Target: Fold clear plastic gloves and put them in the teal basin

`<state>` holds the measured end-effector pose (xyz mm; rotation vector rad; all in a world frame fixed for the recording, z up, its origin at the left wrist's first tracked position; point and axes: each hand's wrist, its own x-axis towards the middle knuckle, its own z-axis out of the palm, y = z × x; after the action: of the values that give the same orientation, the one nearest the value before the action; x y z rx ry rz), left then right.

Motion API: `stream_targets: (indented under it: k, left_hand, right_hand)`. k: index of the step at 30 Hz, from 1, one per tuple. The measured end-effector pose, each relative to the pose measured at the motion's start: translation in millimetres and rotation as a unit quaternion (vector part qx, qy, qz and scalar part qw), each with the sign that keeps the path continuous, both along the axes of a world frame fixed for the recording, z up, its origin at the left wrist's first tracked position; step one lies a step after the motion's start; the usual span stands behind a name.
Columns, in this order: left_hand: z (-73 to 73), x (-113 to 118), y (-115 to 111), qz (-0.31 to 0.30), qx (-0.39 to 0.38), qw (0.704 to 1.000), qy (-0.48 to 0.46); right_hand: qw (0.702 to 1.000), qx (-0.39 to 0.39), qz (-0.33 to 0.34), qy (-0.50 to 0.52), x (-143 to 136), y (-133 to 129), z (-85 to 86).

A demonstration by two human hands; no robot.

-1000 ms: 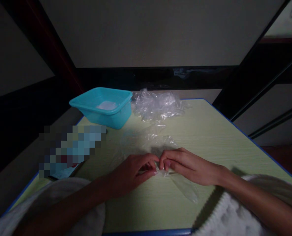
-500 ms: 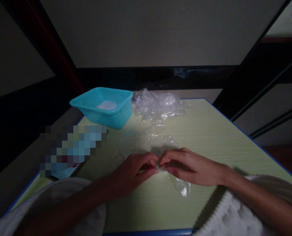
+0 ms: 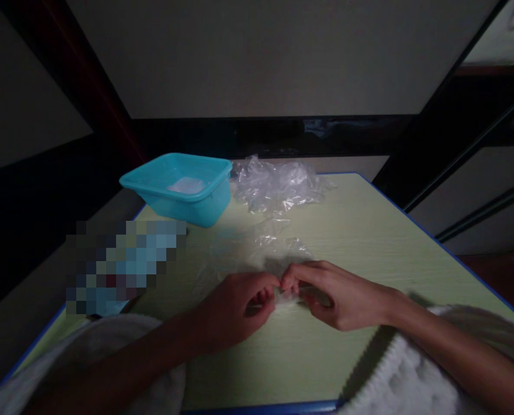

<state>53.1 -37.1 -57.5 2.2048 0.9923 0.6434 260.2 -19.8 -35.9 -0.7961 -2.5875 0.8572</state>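
Observation:
Over the near middle of the table, my left hand (image 3: 243, 305) and my right hand (image 3: 332, 293) meet fingertip to fingertip. Both are curled, pinching the edge of a clear plastic bag (image 3: 278, 248) between them. The bag lies flat and thin on the table beyond my fingers, and its outline is hard to make out against the tabletop. Behind it is a crumpled heap of clear plastic bags (image 3: 278, 181). Some of my fingertips are hidden behind the thumbs and the other fingers.
A turquoise plastic basin (image 3: 216, 202) with something pale inside stands at the back left. Nearer on the left lies a flat item, perhaps a phone (image 3: 113, 305), mostly blurred out. The pale yellow table (image 3: 369, 230) has a blue edge; a wall panel rises behind it.
My right thumb has drawn back and down from the left hand. The bag's loose end that hung below my right hand no longer shows. The view has shifted slightly.

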Motion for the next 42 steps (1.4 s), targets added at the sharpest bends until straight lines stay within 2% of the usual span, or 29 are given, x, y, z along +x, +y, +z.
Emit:
stream_targets:
  k: [9,17,28,34,42]
  left_hand:
    - [-4.1,6.1,-1.2,0.041,-0.004,0.999,0.003]
    - [-0.5,7.8,-1.7,0.040,-0.027,0.999,-0.004]
    - [0.1,8.8,-1.3,0.039,-0.040,0.998,-0.025]
    - [-1.0,7.7,-0.5,0.035,-0.068,0.996,-0.044]
    - [2.1,5.5,1.2,0.015,-0.058,0.997,-0.056]
  right_hand:
    - [1.000,-0.001,0.002,-0.019,0.1,0.5,2.0]
    - [1.000,-0.003,0.017,0.000,0.8,1.8,2.7]
    - [1.000,0.001,0.016,-0.025,1.1,0.6,2.2]
    - [0.999,0.029,0.016,-0.029,1.1,-0.3,2.2]
    - [0.997,0.067,0.025,0.008,1.1,1.7,-1.0]
